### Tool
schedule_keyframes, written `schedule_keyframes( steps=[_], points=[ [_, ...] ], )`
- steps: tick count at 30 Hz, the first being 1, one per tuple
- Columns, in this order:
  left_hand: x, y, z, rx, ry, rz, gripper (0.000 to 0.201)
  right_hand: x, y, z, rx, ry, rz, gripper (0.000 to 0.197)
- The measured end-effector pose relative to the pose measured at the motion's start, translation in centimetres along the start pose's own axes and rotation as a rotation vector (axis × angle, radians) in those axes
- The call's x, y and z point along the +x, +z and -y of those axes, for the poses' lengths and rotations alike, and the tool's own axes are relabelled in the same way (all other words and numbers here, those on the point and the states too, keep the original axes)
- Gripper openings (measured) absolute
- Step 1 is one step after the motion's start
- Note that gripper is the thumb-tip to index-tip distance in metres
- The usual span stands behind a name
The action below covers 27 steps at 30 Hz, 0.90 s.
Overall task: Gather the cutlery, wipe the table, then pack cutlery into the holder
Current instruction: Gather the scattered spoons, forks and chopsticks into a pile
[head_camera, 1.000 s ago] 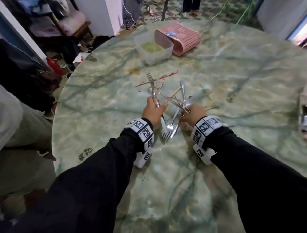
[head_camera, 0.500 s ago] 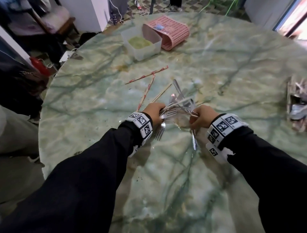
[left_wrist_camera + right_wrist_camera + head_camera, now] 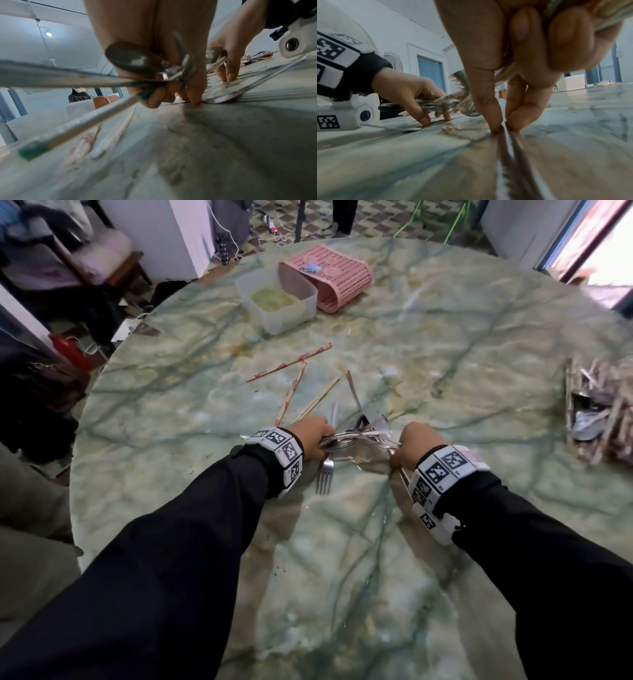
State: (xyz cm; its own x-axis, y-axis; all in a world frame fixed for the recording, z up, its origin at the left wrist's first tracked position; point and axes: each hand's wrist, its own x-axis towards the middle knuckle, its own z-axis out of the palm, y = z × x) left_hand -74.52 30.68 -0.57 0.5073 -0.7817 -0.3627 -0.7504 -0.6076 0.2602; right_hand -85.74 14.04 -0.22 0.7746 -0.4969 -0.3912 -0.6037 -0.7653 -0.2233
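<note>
From the head view, the left hand (image 3: 313, 436) and the right hand (image 3: 416, 443) sit close together on the green marble desk (image 3: 445, 354), both curled around one bundle of forks and spoons (image 3: 356, 436). A single fork (image 3: 324, 479) pokes out below the left hand, tines toward the person. Three chopsticks (image 3: 291, 392) lie loose on the desk just beyond the hands. The pink holder (image 3: 339, 278) lies on its side at the far edge, touching a clear tub (image 3: 277, 302). A pale label on the holder is too small to read.

In the left wrist view, the left grip is closed on a spoon (image 3: 135, 60) and a green-tipped chopstick (image 3: 72, 128), fingertips down on the desk.

In the right wrist view, the right hand's fingertips (image 3: 494, 125) pinch a thin metal handle (image 3: 506, 148) lying flat on the desk, while the curled fingers above hold more cutlery.

The steel looks stiff, smooth and likely slippery. I would take the bundle around the handles, mid-length, so the pieces cannot fan out. The chopsticks look light and may roll.
</note>
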Motion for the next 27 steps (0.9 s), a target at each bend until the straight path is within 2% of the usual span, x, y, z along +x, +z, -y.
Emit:
schedule_keyframes(
  steps=[5, 11, 21, 23, 27],
  points=[
    [-0.7, 0.8, -0.5, -0.008, -0.012, -0.06, 0.024, -0.8, -0.2, -1.0, 0.018, 0.043, 0.039, 0.028],
    [-1.8, 1.7, -1.2, -0.011, -0.026, -0.041, 0.031, -1.7, -0.4, -3.0, 0.038, 0.076, 0.087, 0.018],
    [-4.0, 3.3, -2.3, 0.042, -0.052, 0.028, 0.032, -2.1, -0.9, -6.0, 0.025, -0.056, 0.113, 0.013],
    [-4.4, 3.7, -2.8, 0.047, -0.075, 0.039, 0.033, -2.1, -1.3, -6.9, 0.017, -0.091, 0.097, 0.016],
    [-5.3, 4.5, -2.9, -0.016, -0.134, 0.034, 0.035, -2.3, -1.9, -8.6, 0.063, -0.133, 0.088, 0.035]
  ],
)
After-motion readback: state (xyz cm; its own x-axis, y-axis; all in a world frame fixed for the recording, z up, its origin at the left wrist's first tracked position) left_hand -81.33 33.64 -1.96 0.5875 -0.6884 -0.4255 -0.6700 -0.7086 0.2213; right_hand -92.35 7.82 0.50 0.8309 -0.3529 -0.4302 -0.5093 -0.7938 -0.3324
